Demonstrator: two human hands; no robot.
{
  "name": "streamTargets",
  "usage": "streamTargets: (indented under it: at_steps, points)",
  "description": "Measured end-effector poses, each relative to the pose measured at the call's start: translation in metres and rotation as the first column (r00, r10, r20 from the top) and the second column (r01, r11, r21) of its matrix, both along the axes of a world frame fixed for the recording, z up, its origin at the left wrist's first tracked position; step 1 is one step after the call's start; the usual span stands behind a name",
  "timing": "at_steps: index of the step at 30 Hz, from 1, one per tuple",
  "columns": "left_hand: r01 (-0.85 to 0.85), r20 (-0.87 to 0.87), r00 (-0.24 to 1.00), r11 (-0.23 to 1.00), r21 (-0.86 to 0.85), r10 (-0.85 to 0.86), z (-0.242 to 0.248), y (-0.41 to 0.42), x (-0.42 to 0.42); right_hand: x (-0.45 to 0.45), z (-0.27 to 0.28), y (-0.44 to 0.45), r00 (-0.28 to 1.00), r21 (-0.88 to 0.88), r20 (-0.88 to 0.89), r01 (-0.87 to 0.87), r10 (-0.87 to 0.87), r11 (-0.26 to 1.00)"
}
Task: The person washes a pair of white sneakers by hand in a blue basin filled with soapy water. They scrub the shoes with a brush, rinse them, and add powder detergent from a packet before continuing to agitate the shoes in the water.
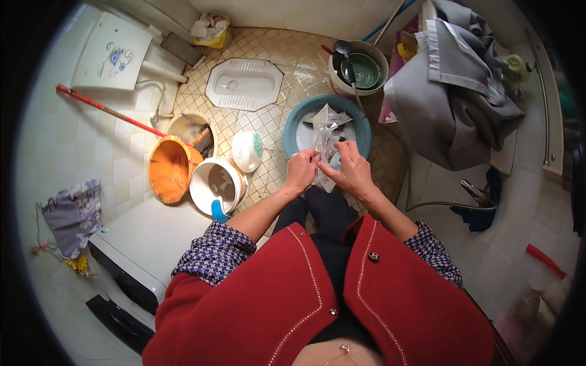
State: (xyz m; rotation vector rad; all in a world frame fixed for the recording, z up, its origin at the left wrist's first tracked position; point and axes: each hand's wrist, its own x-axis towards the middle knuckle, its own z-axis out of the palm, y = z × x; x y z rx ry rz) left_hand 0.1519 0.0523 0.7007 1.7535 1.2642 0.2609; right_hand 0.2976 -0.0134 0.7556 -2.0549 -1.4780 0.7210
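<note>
A blue plastic basin stands on the tiled floor before me, with whitish, sudsy-looking contents and dark items in it. Above its near side, my left hand is closed on the edge of a clear plastic bag, which spreads over the basin and hangs down towards my feet. My right hand is close to the right of it, fingers apart and curled, thumb pointing at the left hand. Whether the right fingers touch the plastic is not clear.
A squat toilet pan lies beyond. Left are an orange bucket, a white bucket and a white plastic container. A bucket with a green bowl stands behind the basin. Grey cloth and a shower head are right.
</note>
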Motion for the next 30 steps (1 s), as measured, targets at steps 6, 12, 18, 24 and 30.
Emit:
streamTargets:
  at_steps: [6,12,18,24,30]
  points:
    - [-0.427,0.087,0.883,0.865,-0.263,0.462,-0.029,-0.005,-0.090,-0.045,-0.034,0.029,0.990,-0.237,0.045,-0.116,0.130,0.965]
    - [-0.657,0.017,0.745,0.738,-0.154,0.667,-0.065,-0.023,-0.110,-0.021,-0.107,0.031,0.859,-0.531,-0.449,-0.035,-0.246,0.847]
    - [-0.691,-0.167,0.700,0.717,0.086,0.694,-0.107,-0.058,-0.075,-0.010,-0.100,0.035,0.831,-0.713,-0.534,-0.344,-0.155,0.612]
    - [-0.629,-0.287,0.714,0.765,0.139,0.639,-0.132,-0.075,-0.082,-0.051,-0.139,0.053,0.784,0.036,-0.192,-0.596,0.591,0.802]
    - [-0.698,-0.237,0.688,0.715,0.042,0.686,-0.200,-0.088,-0.123,-0.080,-0.285,0.050,0.528,-0.391,0.283,-0.699,0.800,0.599]
